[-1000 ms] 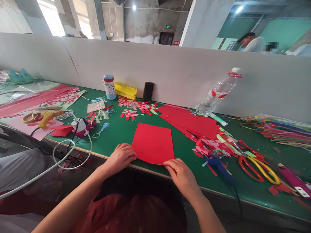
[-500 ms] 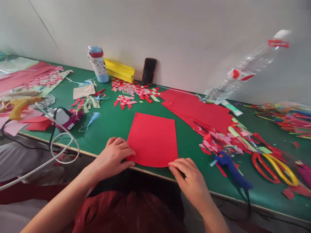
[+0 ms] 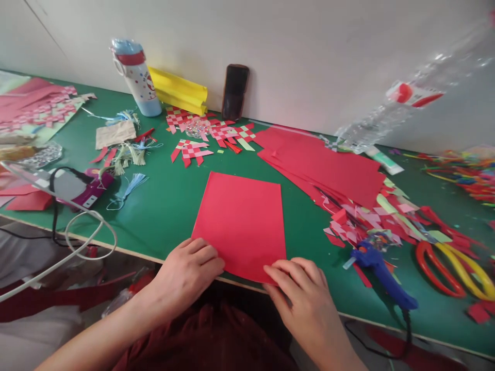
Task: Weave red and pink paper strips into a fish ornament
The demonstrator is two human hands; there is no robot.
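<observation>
A red sheet of paper lies on the green tabletop in front of me, its near edge at the table's front edge. My left hand is closed at the sheet's near left corner, fingers over the paper and thumb hidden. At the near right corner, my right hand pinches the edge, fingertips on top and thumb below. Whether the sheet is one layer or folded I cannot tell.
Right of the sheet lie more red paper, paper scraps, a blue glue gun and scissors. Behind stand a phone, a bottle and a tilted plastic bottle. Tassels and a white cable are at left.
My view has shifted closer and lower over the table. My left hand has slid right along the near edge, and the right hand's fingers now reach further onto the paper.
</observation>
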